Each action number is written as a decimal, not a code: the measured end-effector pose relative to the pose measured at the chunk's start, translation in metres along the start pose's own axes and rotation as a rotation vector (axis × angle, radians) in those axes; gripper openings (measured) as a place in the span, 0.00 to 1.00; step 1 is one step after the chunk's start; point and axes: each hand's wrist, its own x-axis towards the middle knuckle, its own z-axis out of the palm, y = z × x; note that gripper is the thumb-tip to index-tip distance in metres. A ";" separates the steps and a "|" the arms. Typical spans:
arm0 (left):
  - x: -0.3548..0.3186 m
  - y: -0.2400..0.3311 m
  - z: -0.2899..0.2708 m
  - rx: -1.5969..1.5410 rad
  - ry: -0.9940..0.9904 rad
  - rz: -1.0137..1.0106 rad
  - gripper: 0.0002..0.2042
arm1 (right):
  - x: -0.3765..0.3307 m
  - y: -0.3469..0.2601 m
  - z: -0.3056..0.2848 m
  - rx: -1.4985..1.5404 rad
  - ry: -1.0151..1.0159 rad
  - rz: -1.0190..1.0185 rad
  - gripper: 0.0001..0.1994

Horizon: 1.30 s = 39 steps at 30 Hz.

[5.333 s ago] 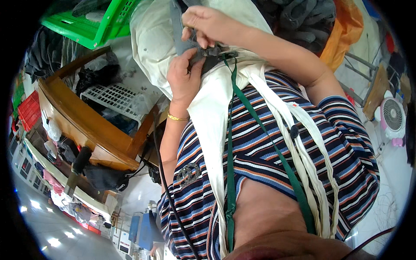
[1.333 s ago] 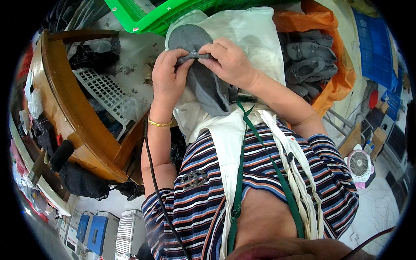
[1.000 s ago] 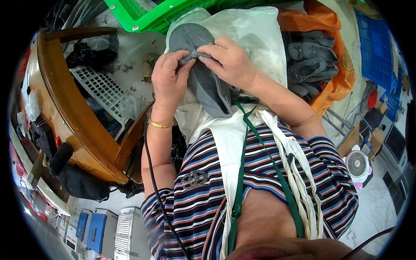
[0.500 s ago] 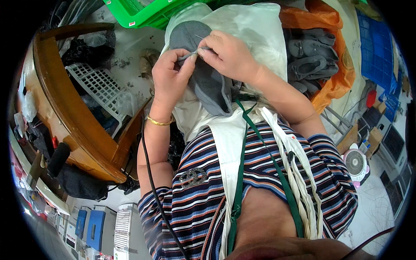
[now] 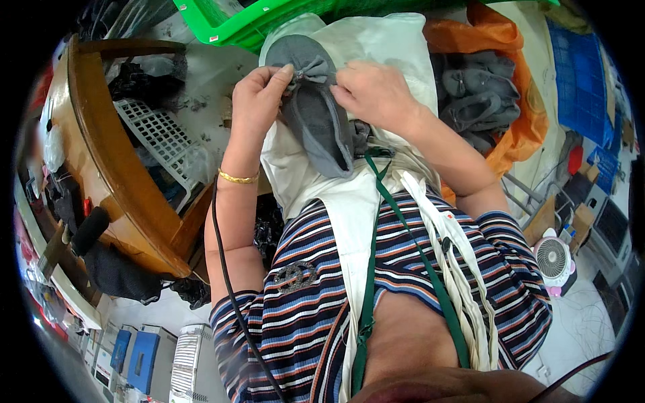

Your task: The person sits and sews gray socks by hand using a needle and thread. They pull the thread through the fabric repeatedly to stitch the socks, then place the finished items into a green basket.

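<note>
A grey cloth shoe (image 5: 314,122) lies on the white cloth (image 5: 282,151) over my lap, toe pointing away from me. Across its front sits a small grey bow (image 5: 314,70). My left hand (image 5: 259,97) pinches the shoe at the bow's left side, thumb on top. Just right of the bow is my right hand (image 5: 376,95), its fingers closed. Whatever those fingertips hold is too small to make out, and no needle shows in them now.
An orange bag (image 5: 527,124) at the right holds several similar grey shoes (image 5: 480,104). A green plastic crate (image 5: 228,30) stands at the far side. On the left is a curved wooden piece of furniture (image 5: 114,181) with a white plastic basket (image 5: 154,138). A small fan (image 5: 553,258) stands right.
My hands were together at the shoe's front with a needle showing. My right hand has moved right, away from the left, and the bow has come into view.
</note>
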 end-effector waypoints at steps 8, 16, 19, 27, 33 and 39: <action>0.008 0.004 -0.004 -0.039 0.032 -0.049 0.15 | 0.051 0.040 -0.001 -0.159 0.456 -0.080 0.11; 0.010 -0.004 -0.005 -0.075 0.018 0.018 0.11 | 0.045 -0.013 0.022 2.100 0.249 0.338 0.16; 0.014 -0.012 -0.005 -0.062 0.045 0.072 0.12 | 0.036 -0.004 0.026 2.254 0.177 0.387 0.17; 0.019 -0.023 -0.003 0.061 0.133 0.182 0.13 | -0.002 -0.021 -0.002 2.051 0.267 0.400 0.17; 0.018 -0.024 -0.006 -0.133 0.027 0.154 0.09 | -0.024 -0.017 0.000 1.986 0.240 0.325 0.18; 0.019 -0.018 -0.019 0.111 0.001 0.439 0.08 | -0.014 -0.014 0.002 1.589 0.228 0.092 0.14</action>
